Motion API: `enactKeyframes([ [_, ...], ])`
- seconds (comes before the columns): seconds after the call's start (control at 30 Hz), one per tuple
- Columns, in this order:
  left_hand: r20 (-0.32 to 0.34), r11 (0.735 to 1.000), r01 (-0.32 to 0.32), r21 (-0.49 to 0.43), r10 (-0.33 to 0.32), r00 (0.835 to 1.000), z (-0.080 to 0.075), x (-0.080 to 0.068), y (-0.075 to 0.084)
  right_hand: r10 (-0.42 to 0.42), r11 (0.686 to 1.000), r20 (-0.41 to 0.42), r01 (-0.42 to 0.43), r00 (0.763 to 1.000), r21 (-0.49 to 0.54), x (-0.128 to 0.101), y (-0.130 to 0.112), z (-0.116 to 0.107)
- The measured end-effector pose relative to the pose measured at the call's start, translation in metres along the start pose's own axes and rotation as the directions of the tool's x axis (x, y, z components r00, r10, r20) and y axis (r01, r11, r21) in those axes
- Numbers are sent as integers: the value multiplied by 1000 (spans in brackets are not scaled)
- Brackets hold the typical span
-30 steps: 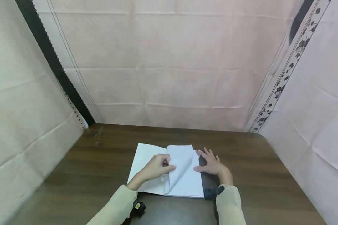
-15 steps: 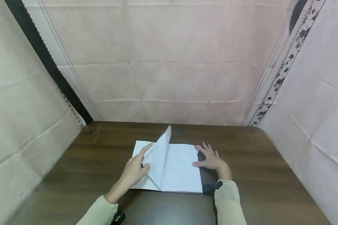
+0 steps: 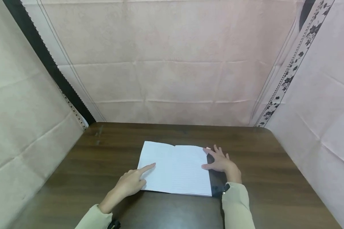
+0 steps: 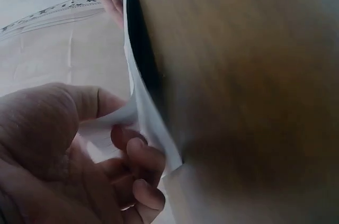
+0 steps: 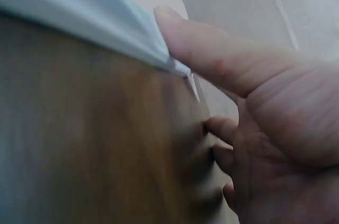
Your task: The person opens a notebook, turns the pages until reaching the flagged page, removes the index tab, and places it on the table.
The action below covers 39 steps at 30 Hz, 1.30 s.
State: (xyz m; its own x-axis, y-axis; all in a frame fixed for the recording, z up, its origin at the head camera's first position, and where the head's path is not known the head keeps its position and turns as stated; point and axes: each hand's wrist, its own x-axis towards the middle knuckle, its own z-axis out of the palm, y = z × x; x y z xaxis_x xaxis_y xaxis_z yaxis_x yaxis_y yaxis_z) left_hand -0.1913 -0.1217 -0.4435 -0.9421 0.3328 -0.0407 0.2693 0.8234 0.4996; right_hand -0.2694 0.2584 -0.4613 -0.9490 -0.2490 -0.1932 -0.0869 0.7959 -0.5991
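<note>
An open notebook [image 3: 175, 168] with white lined pages lies flat on the brown table. My left hand [image 3: 129, 183] is at its left edge, index finger stretched out over the left page, thumb near the lower left corner. In the left wrist view, the other fingers of the left hand [image 4: 79, 150] bend loosely beside the page edge. My right hand [image 3: 222, 162] lies spread at the right edge, its thumb and index finger on the right page. The right wrist view has the thumb of the right hand [image 5: 265, 107] on the page edge, the other fingers down by the table.
The wooden table [image 3: 275, 184] extends on all sides of the notebook. Pale cloth [image 3: 172, 63] hangs behind it, with more cloth at both sides. A small white tab [image 3: 208, 148] shows by the right index finger.
My left hand has carried a page from the right over to the left, where it now lies flat. The right hand has stayed at the right edge.
</note>
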Motion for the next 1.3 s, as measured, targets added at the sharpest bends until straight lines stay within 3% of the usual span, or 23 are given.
enactKeyframes([
  [0.17, 78, 999, -11, 35, 8, 997, 0, 2, 3, -2, 1000, -2, 2, 1000, -15, -4, 0, -4],
  [0.3, 91, 989, -14, 148, 0, 996, -3, -2, 4, -12, 999, -26, 11, 1000, -38, -7, -1, -1],
  [0.43, 33, 944, -34, 328, 24, 999, -1, -1, 13, -25, 998, -30, 24, 999, -50, -12, 3, 4],
  [0.53, -5, 879, -56, 473, 66, 998, 0, 5, 22, -29, 998, -38, 26, 999, -56, -13, 4, 4],
  [0.6, -3, 847, -91, 523, 109, 994, 0, 10, 25, -31, 998, -41, 28, 999, -56, -12, 4, 4],
  [0.67, 39, 857, -152, 493, 153, 987, -1, 18, 25, -33, 998, -41, 30, 999, -54, -10, 3, 3],
  [0.73, 102, 891, -236, 388, 213, 972, -1, 28, 21, -33, 998, -39, 31, 999, -56, -8, 2, 3],
  [0.8, 171, 916, -318, 247, 282, 944, -1, 38, 15, -28, 998, -40, 25, 999, -59, -7, 0, 3],
  [0.93, 246, 900, -431, 61, 405, 881, 3, 55, 6, -13, 998, -35, 11, 999, -61, -8, -1, 6],
  [1.17, 284, 855, -514, 65, 478, 831, 14, 73, 21, -4, 997, -56, 0, 998, -76, -6, 1, 7],
  [1.3, 346, 827, -558, 68, 505, 791, 24, 81, 33, -2, 997, -69, -4, 998, -82, -5, 4, 5],
])
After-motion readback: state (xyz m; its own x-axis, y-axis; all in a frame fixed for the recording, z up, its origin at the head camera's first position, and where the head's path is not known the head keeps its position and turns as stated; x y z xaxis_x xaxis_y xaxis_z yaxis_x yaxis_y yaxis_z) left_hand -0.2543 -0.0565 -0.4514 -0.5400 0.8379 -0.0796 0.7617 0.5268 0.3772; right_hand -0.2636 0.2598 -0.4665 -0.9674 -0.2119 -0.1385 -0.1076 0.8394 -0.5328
